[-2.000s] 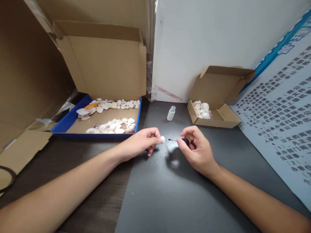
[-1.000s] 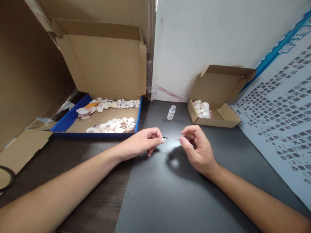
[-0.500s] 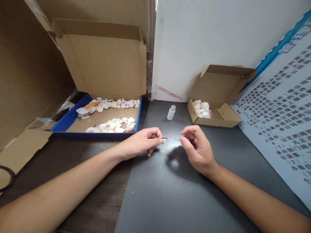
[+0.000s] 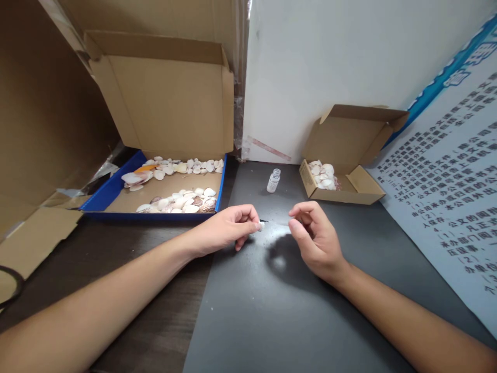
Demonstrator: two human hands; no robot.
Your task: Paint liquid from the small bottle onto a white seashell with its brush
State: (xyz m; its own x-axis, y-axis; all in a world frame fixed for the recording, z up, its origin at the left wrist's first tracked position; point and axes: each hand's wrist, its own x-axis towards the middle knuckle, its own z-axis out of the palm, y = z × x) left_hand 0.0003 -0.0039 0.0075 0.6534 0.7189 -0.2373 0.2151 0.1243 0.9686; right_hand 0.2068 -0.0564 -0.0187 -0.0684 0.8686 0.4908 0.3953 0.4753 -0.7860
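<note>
My left hand [image 4: 229, 228] pinches a small white shell [image 4: 261, 226] at its fingertips, low over the dark mat [image 4: 272, 311]. My right hand [image 4: 314, 238] holds a thin black brush [image 4: 272, 223] whose tip touches the shell; its cap is hidden behind my fingers. A small open clear bottle [image 4: 274, 181] stands upright behind the hands. The two hands are a short gap apart.
A blue-rimmed cardboard box [image 4: 112, 192] with several shells lies at the back left, its lid raised. A small cardboard box [image 4: 351, 191] with several shells sits at the back right. A printed sign [image 4: 450, 197] leans along the right. A white wall panel stands behind.
The brush has moved left from a gap beside the shell until its tip touches the shell. My right hand turned so its fingers hide the black cap. My left hand stayed put.
</note>
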